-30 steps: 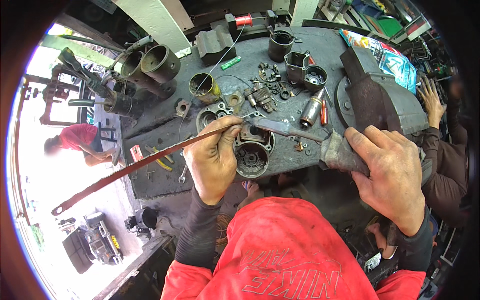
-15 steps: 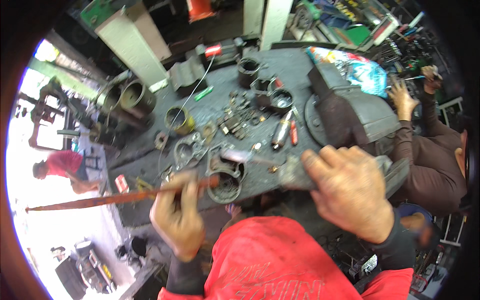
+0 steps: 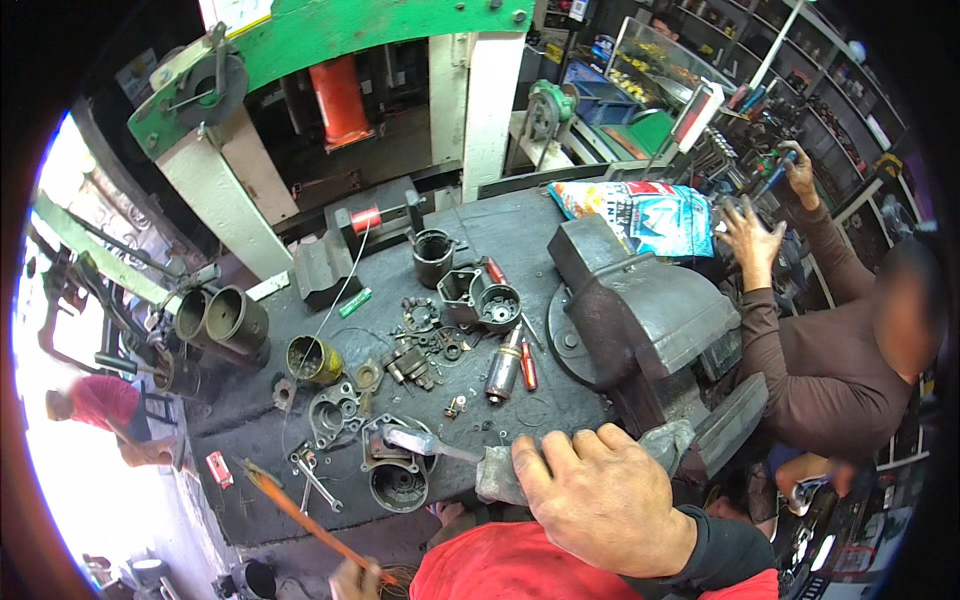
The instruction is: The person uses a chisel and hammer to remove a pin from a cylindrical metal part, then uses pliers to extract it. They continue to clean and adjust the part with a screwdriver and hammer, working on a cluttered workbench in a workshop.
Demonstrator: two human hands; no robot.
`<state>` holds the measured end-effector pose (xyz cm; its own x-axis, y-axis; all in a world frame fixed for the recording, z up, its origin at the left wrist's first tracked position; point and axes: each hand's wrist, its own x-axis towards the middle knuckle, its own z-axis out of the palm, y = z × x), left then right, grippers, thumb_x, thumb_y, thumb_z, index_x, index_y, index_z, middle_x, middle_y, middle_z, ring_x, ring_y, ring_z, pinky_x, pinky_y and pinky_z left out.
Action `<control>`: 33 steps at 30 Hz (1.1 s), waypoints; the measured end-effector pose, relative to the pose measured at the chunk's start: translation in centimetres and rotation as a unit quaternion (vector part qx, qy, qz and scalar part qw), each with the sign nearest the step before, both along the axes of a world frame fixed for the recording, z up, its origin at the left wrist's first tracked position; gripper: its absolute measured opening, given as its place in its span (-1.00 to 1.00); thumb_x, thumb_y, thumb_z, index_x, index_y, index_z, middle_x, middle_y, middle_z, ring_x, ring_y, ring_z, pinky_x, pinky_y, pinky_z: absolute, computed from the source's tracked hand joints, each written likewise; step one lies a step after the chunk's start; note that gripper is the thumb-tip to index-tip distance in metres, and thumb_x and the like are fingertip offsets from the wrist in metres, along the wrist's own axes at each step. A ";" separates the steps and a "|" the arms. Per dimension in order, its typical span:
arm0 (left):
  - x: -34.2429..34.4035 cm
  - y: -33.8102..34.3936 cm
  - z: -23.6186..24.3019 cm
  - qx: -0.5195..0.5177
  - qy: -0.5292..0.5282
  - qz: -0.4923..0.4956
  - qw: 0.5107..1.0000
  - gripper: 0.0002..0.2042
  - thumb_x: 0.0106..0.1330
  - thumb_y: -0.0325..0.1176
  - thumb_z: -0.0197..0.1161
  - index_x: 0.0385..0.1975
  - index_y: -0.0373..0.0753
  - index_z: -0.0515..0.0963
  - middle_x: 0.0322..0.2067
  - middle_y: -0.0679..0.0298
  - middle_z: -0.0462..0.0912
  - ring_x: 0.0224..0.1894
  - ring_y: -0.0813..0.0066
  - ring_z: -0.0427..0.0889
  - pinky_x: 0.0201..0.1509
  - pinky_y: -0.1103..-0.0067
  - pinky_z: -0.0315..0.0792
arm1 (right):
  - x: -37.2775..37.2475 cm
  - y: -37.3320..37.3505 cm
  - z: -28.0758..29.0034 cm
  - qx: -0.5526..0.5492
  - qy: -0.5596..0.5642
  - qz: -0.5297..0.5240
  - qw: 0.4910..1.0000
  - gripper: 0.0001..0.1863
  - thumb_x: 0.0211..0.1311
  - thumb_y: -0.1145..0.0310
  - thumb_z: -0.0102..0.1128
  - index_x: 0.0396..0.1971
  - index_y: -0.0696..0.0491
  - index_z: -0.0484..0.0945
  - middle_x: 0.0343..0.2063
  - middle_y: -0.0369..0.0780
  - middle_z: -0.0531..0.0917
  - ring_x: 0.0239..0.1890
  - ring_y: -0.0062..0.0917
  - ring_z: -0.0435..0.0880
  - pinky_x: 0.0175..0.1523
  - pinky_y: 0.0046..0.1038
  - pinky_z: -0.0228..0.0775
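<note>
Since the earlier frame, the left hand (image 3: 355, 578) has dropped toward the lower edge, and the long, thin, rust-orange metal strip (image 3: 308, 518) it carries now slants up and left over the bench instead of pointing straight out. Starting from the left, that hand looks closed on the strip's near end, though blur hides the exact finger placement. The strip is long for such a grip, so a careless swing could knock the small red-and-white box (image 3: 219, 469) or the silver open-ended wrench (image 3: 321, 487) nearby off the bench. Further along, over the grey cast-metal housing with a round cup (image 3: 399, 488), sits the flat grey metal head of a thin-shanked tool (image 3: 410, 441); I can't tell whether it touches. If it tipped, I'd worry about the housing's rim, or the tiny brass-coloured pieces (image 3: 456, 405) scattering. The right hand (image 3: 605, 495) is wrapped tight around the grey cloth (image 3: 502, 476) bundled on the tool's handle; loose wrapping could let the shank twist, and the cloth's trailing end could snag on the heavy black bench vise (image 3: 655, 320), near the brown-sleeved co-worker (image 3: 825, 365).
</note>
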<state>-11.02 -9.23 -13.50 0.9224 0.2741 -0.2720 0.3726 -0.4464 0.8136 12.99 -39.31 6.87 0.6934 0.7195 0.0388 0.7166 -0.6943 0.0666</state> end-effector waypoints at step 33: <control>63.5 -19.9 -6.5 0.505 -0.034 -0.633 0.585 -0.42 0.15 0.14 0.59 0.04 -0.15 0.75 0.02 0.06 0.80 0.13 0.00 0.76 0.15 0.16 0.66 | -2.6 0.6 -1.6 0.075 -0.080 -0.052 0.993 -0.80 0.22 0.30 0.16 -0.41 0.13 0.65 -0.51 -0.22 0.52 -0.39 -0.44 0.48 -0.25 -0.31 0.25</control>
<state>52.52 -29.14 -20.05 0.5588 -0.6524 -0.5120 -0.7962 -0.5948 -0.1111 10.39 -38.74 5.23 0.7395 0.6222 0.2569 0.6294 -0.7744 0.0640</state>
